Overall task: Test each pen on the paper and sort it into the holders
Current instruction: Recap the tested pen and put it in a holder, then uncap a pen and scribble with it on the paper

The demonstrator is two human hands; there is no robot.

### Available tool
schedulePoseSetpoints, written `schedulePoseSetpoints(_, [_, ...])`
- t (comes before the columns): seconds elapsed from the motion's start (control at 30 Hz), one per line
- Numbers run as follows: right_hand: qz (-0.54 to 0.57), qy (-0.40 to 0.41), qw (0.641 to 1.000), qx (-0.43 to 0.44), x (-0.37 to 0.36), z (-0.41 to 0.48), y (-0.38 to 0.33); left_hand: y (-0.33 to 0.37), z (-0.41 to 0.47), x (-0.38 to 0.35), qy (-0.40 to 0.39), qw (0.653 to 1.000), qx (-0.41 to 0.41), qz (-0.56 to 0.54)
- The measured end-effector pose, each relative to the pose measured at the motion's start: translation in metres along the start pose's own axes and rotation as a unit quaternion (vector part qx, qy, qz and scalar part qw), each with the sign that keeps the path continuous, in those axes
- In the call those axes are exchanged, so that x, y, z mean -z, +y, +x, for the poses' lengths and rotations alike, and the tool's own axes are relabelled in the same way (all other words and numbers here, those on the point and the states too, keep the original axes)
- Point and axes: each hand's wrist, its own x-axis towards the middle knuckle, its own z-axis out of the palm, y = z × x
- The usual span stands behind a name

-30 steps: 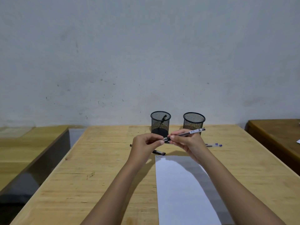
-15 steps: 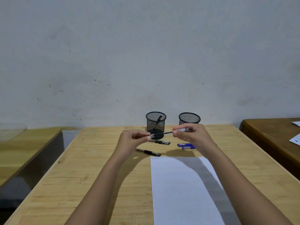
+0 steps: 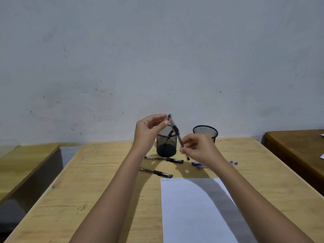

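Note:
A black pen (image 3: 177, 133) is held almost upright in the air in front of the two mesh holders. My left hand (image 3: 149, 133) pinches its top end and my right hand (image 3: 199, 149) grips its lower part, tip pointing down. The left black mesh holder (image 3: 166, 146) has one pen leaning inside; the right holder (image 3: 205, 131) stands behind my right hand. Two black pens (image 3: 164, 159) (image 3: 156, 172) lie on the table below my hands. Blue pens (image 3: 197, 164) lie partly hidden under my right hand. White paper (image 3: 189, 213) lies near me, with small scribbles at its top left corner.
The wooden table (image 3: 98, 181) reaches back to a grey wall. A lower wooden bench (image 3: 26, 163) stands across a gap to the left. A darker table (image 3: 296, 148) with paper at its edge stands to the right.
The pen has swung from nearly level to steeply upright: my left hand rose with one end and my right hand dropped with the other. The view has shifted slightly.

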Motion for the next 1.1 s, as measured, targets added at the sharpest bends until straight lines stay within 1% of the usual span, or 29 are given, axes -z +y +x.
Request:
schedulePoseSetpoints(0.07, [0.065, 0.077, 0.995, -0.027, 0.001, 0.008, 0.004, -0.011, 0.01, 0.003, -0.005, 1.0, 0.001, 0.03])
schedulePoseSetpoints(0.17, [0.218, 0.153, 0.963, -0.039, 0.005, 0.022, 0.009, -0.038, 0.021, 0.015, -0.017, 0.992, 0.036, 0.119])
schedulePoseSetpoints(0.23, [0.294, 0.178, 0.938, -0.043, 0.005, 0.034, 0.009, -0.055, 0.023, 0.021, -0.029, 0.984, 0.065, 0.162])
schedulePoseSetpoints(0.3, [0.336, 0.19, 0.921, -0.053, 0.0, 0.049, 0.006, -0.066, 0.024, 0.021, -0.051, 0.979, 0.087, 0.18])
schedulePoseSetpoints(0.37, [0.344, 0.185, 0.919, -0.052, -0.01, 0.062, 0.004, -0.073, 0.024, 0.018, -0.073, 0.976, 0.11, 0.173])
schedulePoseSetpoints(0.43, [0.306, 0.168, 0.936, -0.044, -0.022, 0.072, 0.006, -0.078, 0.025, 0.014, -0.084, 0.975, 0.122, 0.168])
schedulePoseSetpoints(0.53, [0.186, 0.158, 0.969, -0.036, -0.033, 0.08, 0.016, -0.082, 0.028, 0.011, -0.088, 0.974, 0.125, 0.166])
schedulePoseSetpoints(0.6, [0.138, 0.143, 0.98, -0.032, -0.035, 0.082, 0.022, -0.083, 0.03, 0.012, -0.097, 0.974, 0.121, 0.167])
schedulePoseSetpoints(0.7, [0.094, 0.115, 0.988, -0.035, -0.037, 0.084, 0.026, -0.086, 0.032, 0.011, -0.104, 0.977, 0.109, 0.148])
schedulePoseSetpoints(0.8, [0.058, 0.112, 0.992, -0.024, -0.039, 0.085, 0.026, -0.089, 0.032, 0.011, -0.097, 0.982, 0.099, 0.127])
schedulePoseSetpoints(1.1, [-0.057, 0.064, 0.996, -0.019, -0.042, 0.086, 0.025, -0.09, 0.034, 0.01, -0.09, 0.981, 0.106, 0.135])
